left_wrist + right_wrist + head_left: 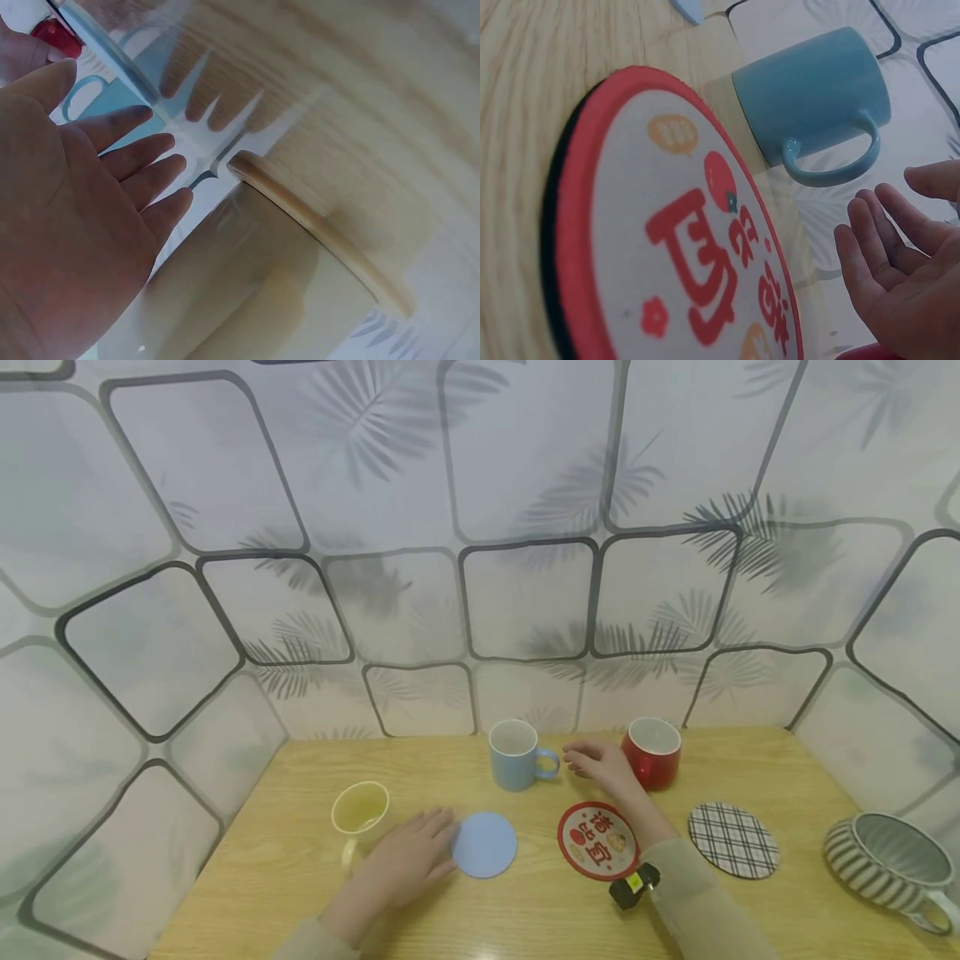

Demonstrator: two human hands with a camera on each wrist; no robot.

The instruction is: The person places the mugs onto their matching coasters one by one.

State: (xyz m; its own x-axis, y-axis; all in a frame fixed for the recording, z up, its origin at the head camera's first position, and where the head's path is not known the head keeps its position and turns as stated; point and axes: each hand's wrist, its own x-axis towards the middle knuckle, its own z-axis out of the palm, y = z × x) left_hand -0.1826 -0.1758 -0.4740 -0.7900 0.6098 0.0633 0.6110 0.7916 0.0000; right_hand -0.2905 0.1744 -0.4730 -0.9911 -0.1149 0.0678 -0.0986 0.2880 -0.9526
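My left hand [412, 856] hovers low over the table, fingers straight, between the yellow mug [362, 810] and the round light-blue coaster [485, 845]. Its fingertips overlap the coaster's left edge in the head view. The left wrist view shows the palm empty, with the yellow mug [247, 292] close beside it. My right hand [602, 766], fingers slightly bent and holding nothing, is just right of the handle of the blue mug [512, 760]. A gap between fingertips and the blue mug's handle [836, 176] shows in the right wrist view.
Behind my right hand stands a red mug [651, 756]. A red-rimmed coaster with lettering [597, 842] lies beside my right forearm. Further right are a checked coaster [733, 841] and a striped grey-white cup [885, 864]. A patterned curtain [525, 602] encloses the table's back and sides.
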